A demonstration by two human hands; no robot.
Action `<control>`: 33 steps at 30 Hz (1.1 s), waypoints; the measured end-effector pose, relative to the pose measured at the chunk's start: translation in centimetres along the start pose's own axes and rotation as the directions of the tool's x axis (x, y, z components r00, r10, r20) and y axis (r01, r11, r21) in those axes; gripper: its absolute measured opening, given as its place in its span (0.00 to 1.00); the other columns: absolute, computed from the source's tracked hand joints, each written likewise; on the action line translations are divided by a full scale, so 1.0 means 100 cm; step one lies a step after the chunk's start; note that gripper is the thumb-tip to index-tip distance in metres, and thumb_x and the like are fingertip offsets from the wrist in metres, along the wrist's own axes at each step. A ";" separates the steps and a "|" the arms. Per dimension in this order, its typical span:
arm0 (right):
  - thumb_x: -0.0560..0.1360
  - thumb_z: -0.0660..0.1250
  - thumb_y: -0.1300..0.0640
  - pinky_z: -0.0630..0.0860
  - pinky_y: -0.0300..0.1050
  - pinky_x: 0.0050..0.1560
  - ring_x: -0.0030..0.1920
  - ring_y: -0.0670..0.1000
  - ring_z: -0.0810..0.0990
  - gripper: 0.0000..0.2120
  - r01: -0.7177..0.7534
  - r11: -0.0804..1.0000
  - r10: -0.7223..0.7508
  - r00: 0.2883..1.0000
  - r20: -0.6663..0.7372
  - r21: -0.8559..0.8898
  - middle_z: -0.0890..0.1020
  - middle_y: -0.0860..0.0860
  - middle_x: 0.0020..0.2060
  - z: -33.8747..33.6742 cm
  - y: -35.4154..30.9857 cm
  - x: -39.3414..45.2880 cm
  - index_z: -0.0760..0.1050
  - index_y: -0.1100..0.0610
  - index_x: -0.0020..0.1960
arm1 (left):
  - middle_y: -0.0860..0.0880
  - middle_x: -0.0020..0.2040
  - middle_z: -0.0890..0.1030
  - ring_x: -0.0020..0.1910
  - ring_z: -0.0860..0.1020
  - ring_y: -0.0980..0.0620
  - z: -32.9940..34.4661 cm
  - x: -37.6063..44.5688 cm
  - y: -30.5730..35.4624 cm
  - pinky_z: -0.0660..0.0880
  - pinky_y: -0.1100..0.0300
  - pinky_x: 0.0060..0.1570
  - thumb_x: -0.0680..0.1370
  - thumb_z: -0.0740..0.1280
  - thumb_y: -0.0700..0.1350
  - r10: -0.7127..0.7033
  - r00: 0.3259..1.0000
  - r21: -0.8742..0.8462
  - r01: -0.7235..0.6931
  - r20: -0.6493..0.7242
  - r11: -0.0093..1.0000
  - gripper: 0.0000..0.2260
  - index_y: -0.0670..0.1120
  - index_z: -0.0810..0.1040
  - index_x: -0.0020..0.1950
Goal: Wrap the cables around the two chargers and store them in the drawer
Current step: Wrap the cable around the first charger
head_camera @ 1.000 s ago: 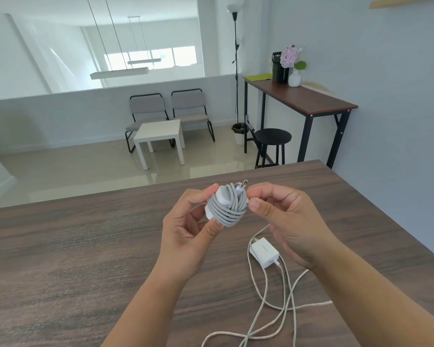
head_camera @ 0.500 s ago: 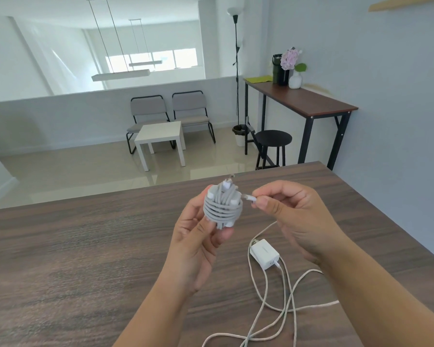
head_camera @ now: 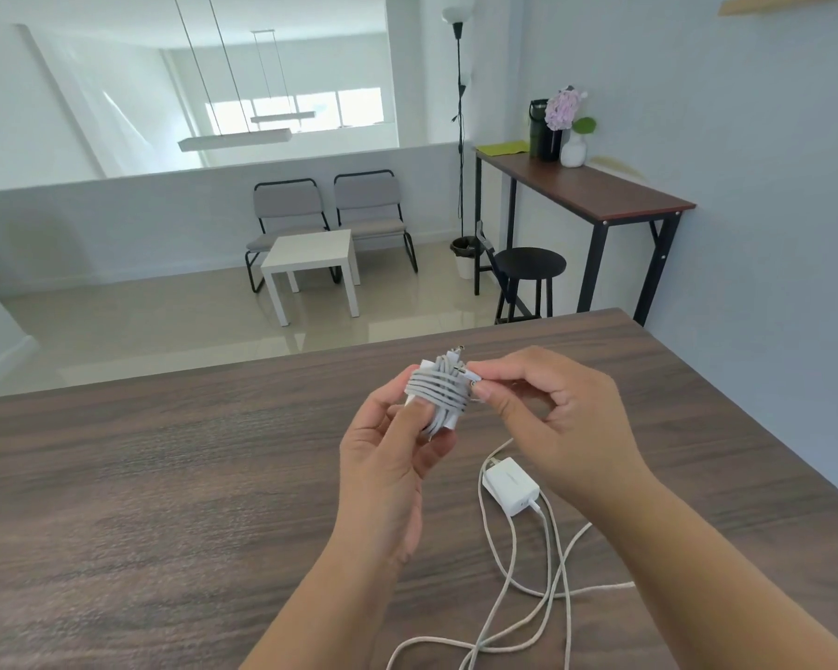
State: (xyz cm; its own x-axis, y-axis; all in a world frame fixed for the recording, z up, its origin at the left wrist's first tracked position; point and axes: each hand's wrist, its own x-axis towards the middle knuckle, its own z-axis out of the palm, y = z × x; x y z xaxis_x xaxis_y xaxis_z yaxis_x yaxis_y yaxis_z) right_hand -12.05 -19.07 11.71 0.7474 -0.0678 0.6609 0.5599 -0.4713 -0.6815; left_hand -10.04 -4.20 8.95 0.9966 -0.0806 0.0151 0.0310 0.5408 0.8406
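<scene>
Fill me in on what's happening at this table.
A person is tidying two chargers. The left hand holds the first charger above the wooden table, its grey cable already wound round it in several turns. The right hand pinches the cable's end plug right at the bundle, seemingly tucking it in. The second charger lies on the table with its cable loose and unwrapped. No drawer is in view, so nothing is stored yet.

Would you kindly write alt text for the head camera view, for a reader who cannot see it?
Above a dark wood-grain table, the left hand holds a white charger wrapped in grey cable while the right hand pinches the cable's plug end against it. A second white charger lies on the table, its pale cable loose.
</scene>
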 end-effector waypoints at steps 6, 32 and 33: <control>0.73 0.71 0.63 0.76 0.31 0.46 0.45 0.40 0.82 0.06 0.080 0.997 -0.081 0.997 -0.005 -0.016 0.85 0.43 0.42 0.008 -0.003 -0.005 0.83 0.55 0.49 | 0.46 0.46 0.85 0.39 0.82 0.54 0.006 0.003 0.008 0.80 0.64 0.36 0.71 0.68 0.43 -0.131 0.991 -0.206 0.126 -0.009 0.970 0.15 0.41 0.81 0.56; 0.71 0.71 0.64 0.79 0.39 0.41 0.40 0.45 0.83 0.03 0.295 0.938 -0.325 0.931 -0.166 -0.184 0.85 0.51 0.40 0.017 -0.004 -0.021 0.84 0.62 0.43 | 0.41 0.53 0.79 0.46 0.82 0.50 0.013 -0.010 0.008 0.78 0.61 0.45 0.72 0.75 0.45 0.184 0.983 0.009 -0.184 0.009 0.983 0.14 0.48 0.82 0.57; 0.71 0.71 0.64 0.79 0.39 0.42 0.41 0.45 0.83 0.03 0.278 0.949 -0.301 0.940 -0.164 -0.147 0.85 0.51 0.40 0.016 -0.004 -0.021 0.84 0.61 0.43 | 0.40 0.54 0.79 0.45 0.82 0.51 0.012 -0.010 0.008 0.78 0.62 0.44 0.71 0.73 0.43 0.157 0.987 -0.018 -0.156 0.027 0.988 0.14 0.47 0.81 0.56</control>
State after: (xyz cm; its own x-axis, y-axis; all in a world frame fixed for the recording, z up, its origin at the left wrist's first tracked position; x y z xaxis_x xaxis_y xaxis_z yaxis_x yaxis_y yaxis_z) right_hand -13.25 -17.37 10.12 0.4753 -0.0658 0.8774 0.6870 -0.5953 -0.4168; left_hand -11.07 -4.67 10.26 0.9868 -0.0173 0.1612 -0.1237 0.5618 0.8180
